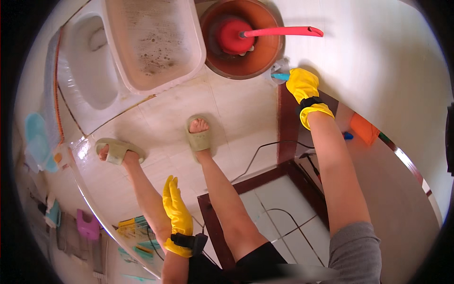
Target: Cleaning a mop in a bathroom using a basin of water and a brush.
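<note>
My right hand (302,85), in a yellow rubber glove with a black strap at the wrist, is closed at the wall beside the brown bucket. From its fingers sticks out the end of a blue handle (280,76). A small clear-grey thing (278,67) is around that end; its kind I cannot make out. My left hand (178,210), gloved and strapped the same way, hangs over my left leg with its fingers stretched out and nothing in it. Inside the brown bucket (274,45) rests a red long-handled dipper (283,31), its handle across the rim.
A pale plastic tub (198,47) with foamy water stands over the white squat toilet (90,61). A black cable (255,154) crosses the floor by the dark red door sill (262,179). An orange thing (364,128) is right of my forearm. Brushes and a pink item (88,225) are lower left.
</note>
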Available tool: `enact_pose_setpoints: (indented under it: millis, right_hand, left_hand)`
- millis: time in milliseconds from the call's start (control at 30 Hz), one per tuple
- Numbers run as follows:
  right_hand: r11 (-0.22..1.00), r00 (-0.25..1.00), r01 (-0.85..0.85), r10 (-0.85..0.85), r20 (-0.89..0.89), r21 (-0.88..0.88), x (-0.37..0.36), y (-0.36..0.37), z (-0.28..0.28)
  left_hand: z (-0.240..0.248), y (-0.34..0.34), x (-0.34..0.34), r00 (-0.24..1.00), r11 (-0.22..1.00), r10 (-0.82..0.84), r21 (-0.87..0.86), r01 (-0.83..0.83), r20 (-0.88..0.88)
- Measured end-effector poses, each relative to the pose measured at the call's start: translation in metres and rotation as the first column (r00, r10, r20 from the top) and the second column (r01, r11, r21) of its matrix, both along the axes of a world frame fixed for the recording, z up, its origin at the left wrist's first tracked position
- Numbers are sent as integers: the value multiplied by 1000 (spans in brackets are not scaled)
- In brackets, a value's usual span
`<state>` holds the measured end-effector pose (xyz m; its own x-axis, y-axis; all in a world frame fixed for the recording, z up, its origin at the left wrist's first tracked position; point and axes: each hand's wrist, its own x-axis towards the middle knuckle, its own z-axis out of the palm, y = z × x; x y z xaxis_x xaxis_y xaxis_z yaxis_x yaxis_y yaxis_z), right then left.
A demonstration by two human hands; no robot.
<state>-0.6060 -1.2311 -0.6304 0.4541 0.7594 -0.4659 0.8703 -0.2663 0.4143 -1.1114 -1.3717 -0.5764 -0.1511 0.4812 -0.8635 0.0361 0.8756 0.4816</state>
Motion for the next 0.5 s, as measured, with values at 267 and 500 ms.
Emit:
enact_pose_setpoints:
  millis: [267,500]
  right_hand:
    - [967,986,-124,145,-80,225,-24,-12,16]
    - [995,990,-6,20,-140,101,-17,-82,59]
  left_hand:
    - [35,12,-43,992,991,-68,104,79,-108]
    - [64,-2,-69,893,901,429,-6,-434,-140]
